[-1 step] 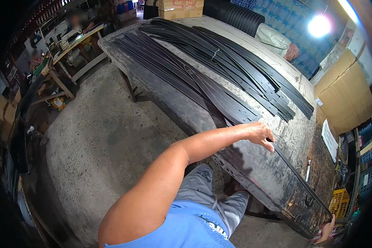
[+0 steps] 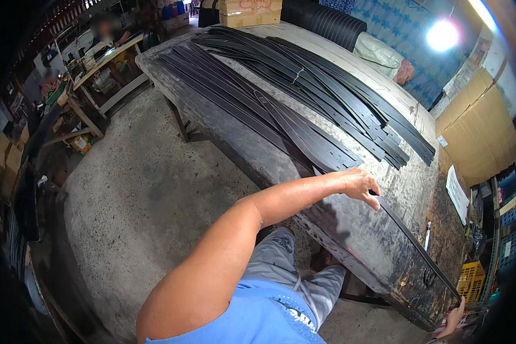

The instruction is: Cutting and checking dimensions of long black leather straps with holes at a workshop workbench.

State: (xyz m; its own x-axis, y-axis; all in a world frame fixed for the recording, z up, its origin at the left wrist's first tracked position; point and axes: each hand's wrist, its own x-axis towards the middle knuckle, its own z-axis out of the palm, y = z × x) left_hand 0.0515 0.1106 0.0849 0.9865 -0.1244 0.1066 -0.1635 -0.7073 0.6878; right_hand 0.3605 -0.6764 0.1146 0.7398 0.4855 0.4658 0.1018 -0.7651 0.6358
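Observation:
My left hand is closed on one end of a long black strap, over the near part of the worktable. The strap runs taut down to the right, where my right hand grips its other end past the table's corner. Only part of my right hand shows at the rim of the view. Just beyond my left hand, a row of dark straps lies along the table's left edge. A second heap of black straps is spread beside it, with a pale tie around some of them.
The worn worktable carries a pen and a white paper at the right. Cardboard leans behind. A yellow crate stands near my right hand. At the far left, people sit by a wooden bench.

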